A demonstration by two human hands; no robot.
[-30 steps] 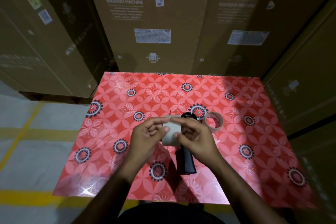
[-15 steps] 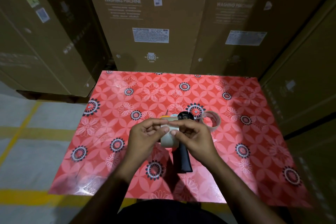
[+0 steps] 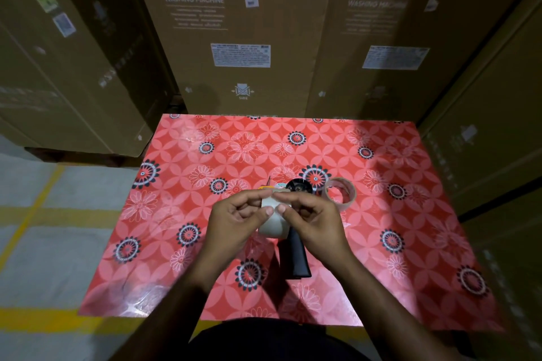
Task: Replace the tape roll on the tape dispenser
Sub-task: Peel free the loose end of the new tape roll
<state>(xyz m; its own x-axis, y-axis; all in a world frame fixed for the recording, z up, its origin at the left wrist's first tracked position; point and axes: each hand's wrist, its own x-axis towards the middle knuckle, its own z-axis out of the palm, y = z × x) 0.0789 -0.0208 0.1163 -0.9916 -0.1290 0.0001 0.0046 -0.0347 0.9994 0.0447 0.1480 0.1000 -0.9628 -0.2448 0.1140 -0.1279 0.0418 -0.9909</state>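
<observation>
A pale tape roll (image 3: pixel 272 224) is held above the middle of the red floral table (image 3: pixel 410 184). My left hand (image 3: pixel 234 223) grips its left side, thumb and fingers curled round it. My right hand (image 3: pixel 313 218) pinches the roll's top edge with fingertips. Beneath the hands the tape dispenser (image 3: pixel 294 252) lies on the table, its black handle pointing towards me and its black hub just beyond my fingers. A nearly used-up clear tape roll (image 3: pixel 340 193) lies on the table to the right of the hub.
Tall brown cardboard boxes (image 3: pixel 243 23) stand behind the table and along its right side. More boxes stand at the left. Grey floor with yellow lines (image 3: pixel 35 208) lies to the left of the table.
Both hands keep holding the pale roll over the dispenser. My right fingertips have shifted slightly on the roll's top edge. The dispenser hub shows more beyond the fingers.
</observation>
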